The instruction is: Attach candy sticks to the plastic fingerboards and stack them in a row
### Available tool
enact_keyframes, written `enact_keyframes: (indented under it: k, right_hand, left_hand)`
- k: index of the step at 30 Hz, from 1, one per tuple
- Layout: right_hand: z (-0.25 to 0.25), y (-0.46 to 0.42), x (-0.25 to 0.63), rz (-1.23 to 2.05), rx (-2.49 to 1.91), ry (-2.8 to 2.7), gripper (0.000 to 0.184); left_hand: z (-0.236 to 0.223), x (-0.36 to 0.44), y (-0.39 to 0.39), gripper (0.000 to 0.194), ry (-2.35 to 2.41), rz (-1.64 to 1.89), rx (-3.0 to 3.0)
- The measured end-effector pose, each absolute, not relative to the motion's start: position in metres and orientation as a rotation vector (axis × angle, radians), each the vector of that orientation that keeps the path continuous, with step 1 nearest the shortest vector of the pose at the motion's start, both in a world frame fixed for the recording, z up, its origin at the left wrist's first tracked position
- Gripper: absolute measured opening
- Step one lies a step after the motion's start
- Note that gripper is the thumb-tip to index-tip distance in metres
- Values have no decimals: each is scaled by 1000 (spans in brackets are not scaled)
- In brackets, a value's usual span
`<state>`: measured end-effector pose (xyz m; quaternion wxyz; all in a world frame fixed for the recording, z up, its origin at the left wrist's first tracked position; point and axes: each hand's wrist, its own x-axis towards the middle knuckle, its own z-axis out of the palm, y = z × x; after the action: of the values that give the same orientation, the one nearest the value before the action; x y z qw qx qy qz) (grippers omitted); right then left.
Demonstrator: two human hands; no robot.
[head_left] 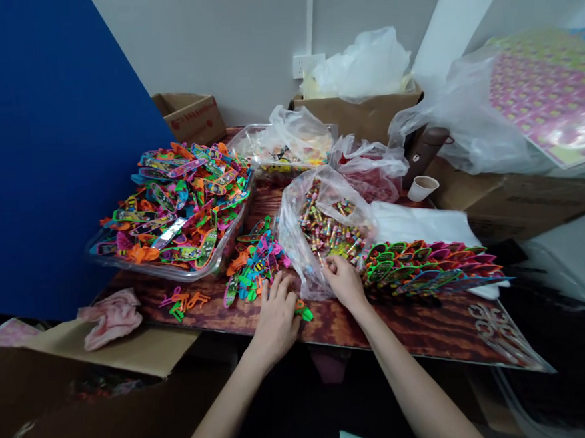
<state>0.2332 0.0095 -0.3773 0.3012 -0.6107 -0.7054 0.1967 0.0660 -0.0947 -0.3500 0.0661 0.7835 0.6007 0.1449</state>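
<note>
The left forearm [233, 392], bare, slanted upward to the right, while the right forearm [415, 382], likewise bare, slanted upward to the left, so that the two converged. The left hand [277, 308] was palm down, its fingers bent and slightly spread. The right hand [345, 281], set a little farther forward, had its fingers curled inward, their tips drawn near one another.

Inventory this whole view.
Table: one, brown, centre
Tubs: two, clear, left and rear
Loose toys: many, multicoloured, centre
Stacked toys: many, multicoloured, right
Open bag: one, clear, centre
Smaller bag: one, reddish, rear
Cup: one, white, right
Flask: one, brown, behind cup
Cloth: one, pink, left
Boxes: several, brown, edges
Panel: one, blue, left
Socket: one, white, wall
Patterned sheeting: uncounted, pink, right
Left hand: one, bare, at loose toys
Right hand: one, bare, at open bag
</note>
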Motion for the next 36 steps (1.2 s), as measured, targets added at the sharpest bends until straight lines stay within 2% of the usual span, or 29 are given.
enact_keyframes:
  k: [4, 7, 11, 15, 18, 22, 28, 34, 36]
  right_hand:
    - [-368, -13, 238, 564, -1554, -1736, 37]
    - [-359, -29, 236, 947, -1373, -1502, 49]
    - [-354, -44, 236, 1496, -1236, -1206, 37]
    - [-348, -52, 234, 1678, -1139, -1025, 37]
    - [-340, -55, 230, 1771, -1053, -987, 37]
    - [-334, -56, 227, 1679, -1002, -1147, 32]
    - [-337, -59, 233, 1522, -1145, -1163, 36]
    - [-325, -62, 238, 940, -1221, -1434, 22]
    - [-320, -62, 237, 844, -1215, -1485, 20]
  left_hand:
    - [-354, 68, -95, 23, 1702, 527, 2310]
    - [-351, 65, -92, 24, 1616, 660, 2170]
    - [-336, 54, -86, 14, 1422, 929, 1669]
    - [-320, 54, -81, 18, 1110, 1297, 935]
    - [-314, 60, -79, 23, 840, 1394, 584]
    - [-314, 67, -75, 26, 638, 1317, 329]
    - [-322, 76, -75, 24, 849, 1252, 289]
    - [-320, 75, -81, 32, 1028, 1132, 707]
    - [-317, 72, -82, 32, 1061, 1043, 874]
